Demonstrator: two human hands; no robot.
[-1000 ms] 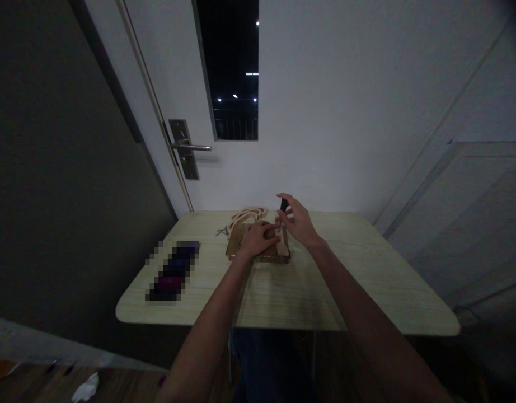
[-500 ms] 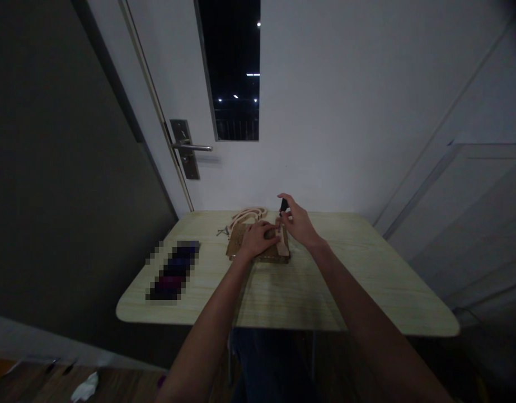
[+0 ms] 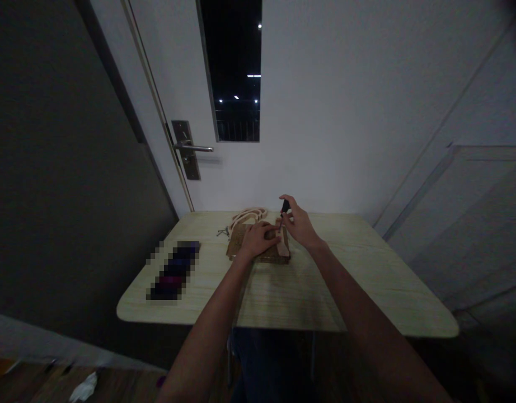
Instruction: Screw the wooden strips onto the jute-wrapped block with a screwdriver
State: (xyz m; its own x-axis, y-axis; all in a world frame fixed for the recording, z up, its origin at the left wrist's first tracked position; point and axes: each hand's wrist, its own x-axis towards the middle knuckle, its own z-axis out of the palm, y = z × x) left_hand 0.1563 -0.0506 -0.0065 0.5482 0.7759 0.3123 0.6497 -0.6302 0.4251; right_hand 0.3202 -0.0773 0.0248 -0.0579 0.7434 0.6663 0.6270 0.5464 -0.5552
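Note:
My right hand (image 3: 300, 223) is closed around the black handle of a screwdriver (image 3: 285, 206), held nearly upright. Its thin shaft points down onto a pale beige strip (image 3: 282, 246), but the tip is too small to make out. The strip lies along the right side of a flat brown block (image 3: 237, 238) on the table. Across the block rests my left hand (image 3: 257, 239), palm down with fingers stretched out. Its index finger and thumb touch the strip's left edge near the screwdriver. Part of the block is hidden under this hand.
Behind the block lies a looped beige strap (image 3: 249, 214). Small metal pieces (image 3: 223, 231) are beside its left end. A blurred-out dark object (image 3: 174, 271) sits on the left of the pale table (image 3: 359, 280). A white door with a metal handle (image 3: 197, 148) stands behind the table.
The screwdriver's handle has leaned slightly to the right with my right hand. My left hand stays in place on the block.

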